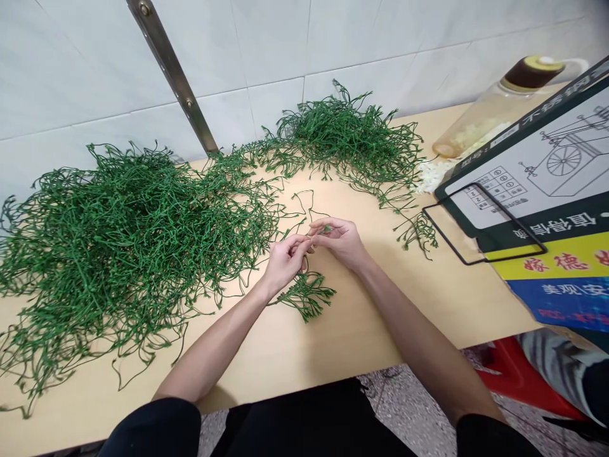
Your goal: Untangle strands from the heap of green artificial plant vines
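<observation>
My left hand [287,259] and my right hand [340,241] meet above the middle of the table, fingertips pinched close together. Between the right fingers a bit of a green plastic stem [326,229] shows; the rest of the stem at the fingertips is mostly hidden. A small bunch of green stems [309,295] with forked tips fans out just below the left hand, partly covered by it. To the left spreads a large tangled pile of the same stems [128,235]. Loose thin stems lie just beyond the fingers.
A second heap of stems [347,136] sits against the tiled wall [276,51]. At right are a few stems [419,231], a clear bottle [480,120] with small pale pieces, and a printed box [537,190] with a black wire frame [485,259]. A red stool [518,374] stands below.
</observation>
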### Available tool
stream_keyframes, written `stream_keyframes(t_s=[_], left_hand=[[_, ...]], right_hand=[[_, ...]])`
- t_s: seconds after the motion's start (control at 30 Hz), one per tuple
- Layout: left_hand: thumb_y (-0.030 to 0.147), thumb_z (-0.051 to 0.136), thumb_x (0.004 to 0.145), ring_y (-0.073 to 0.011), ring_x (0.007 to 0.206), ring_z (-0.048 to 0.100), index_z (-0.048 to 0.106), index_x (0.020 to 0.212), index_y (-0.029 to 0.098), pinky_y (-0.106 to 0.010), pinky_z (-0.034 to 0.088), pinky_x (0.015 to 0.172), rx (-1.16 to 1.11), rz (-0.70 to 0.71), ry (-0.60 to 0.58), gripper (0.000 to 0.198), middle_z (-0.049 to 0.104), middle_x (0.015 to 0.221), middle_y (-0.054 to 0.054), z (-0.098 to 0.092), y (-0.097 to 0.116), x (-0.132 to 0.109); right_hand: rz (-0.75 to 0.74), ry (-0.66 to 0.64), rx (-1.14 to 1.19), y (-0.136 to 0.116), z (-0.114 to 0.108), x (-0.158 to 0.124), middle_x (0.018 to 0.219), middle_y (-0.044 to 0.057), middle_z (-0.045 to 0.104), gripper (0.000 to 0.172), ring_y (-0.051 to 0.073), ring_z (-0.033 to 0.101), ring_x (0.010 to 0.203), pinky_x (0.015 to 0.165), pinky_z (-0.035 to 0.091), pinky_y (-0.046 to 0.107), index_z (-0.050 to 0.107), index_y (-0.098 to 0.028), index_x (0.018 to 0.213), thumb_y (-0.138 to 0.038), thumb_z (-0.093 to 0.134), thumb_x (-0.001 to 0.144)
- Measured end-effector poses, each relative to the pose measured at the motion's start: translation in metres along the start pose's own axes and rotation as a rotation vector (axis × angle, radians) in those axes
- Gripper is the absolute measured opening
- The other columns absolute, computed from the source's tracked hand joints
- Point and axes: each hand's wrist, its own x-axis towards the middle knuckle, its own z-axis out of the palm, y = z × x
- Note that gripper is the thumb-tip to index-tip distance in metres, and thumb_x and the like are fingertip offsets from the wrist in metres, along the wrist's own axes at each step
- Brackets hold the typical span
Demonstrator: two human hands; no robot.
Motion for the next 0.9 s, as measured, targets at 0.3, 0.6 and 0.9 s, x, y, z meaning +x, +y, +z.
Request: stream_keyframes(t_s=[0.3, 0.6, 0.9], left_hand=[[0.048, 0.061, 0.086, -0.0044, 0.039, 0.05, 0.068, 0.089, 0.016, -0.017, 0.038, 0.038, 0.022, 0.016, -0.046, 0.034, 0.067, 0.067, 0.0, -0.0021, -0.0056, 0.0014], [0.047, 0.072, 0.077, -0.0052, 0.036, 0.05, 0.067, 0.083, 0.014, -0.018, 0.037, 0.035, -0.057, -0.03, 0.029, 0.033, 0.062, 0.058, 0.002, 0.0003, -0.0019, 0.0009], [0.047, 0.061, 0.087, -0.0034, 0.037, 0.049, 0.066, 0.085, 0.015, -0.015, 0.036, 0.034, -0.028, -0.027, 0.007, 0.033, 0.064, 0.066, 0.001, -0.0009, -0.006, 0.0022]], right_hand=[[-0.01, 0.093, -0.059, -0.003, 0.001, -0.0017, 0.065, 0.001, 0.07, 0.031, 0.013, 0.06, 0.056, 0.056, 0.054, 0.029, 0.073, -0.02, 0.061, -0.04, 0.092, 0.048], [0.015, 0.127, -0.017, 0.002, 0.002, 0.0001, 0.063, 0.0, 0.069, 0.031, 0.01, 0.059, 0.052, 0.053, 0.053, 0.026, 0.07, -0.018, 0.066, -0.037, 0.091, 0.053], [0.089, 0.045, 0.065, -0.0005, -0.0008, 0.0003, 0.071, 0.0, 0.073, 0.042, 0.012, 0.066, 0.065, 0.065, 0.056, 0.026, 0.072, -0.019, 0.077, -0.034, 0.094, 0.045]])
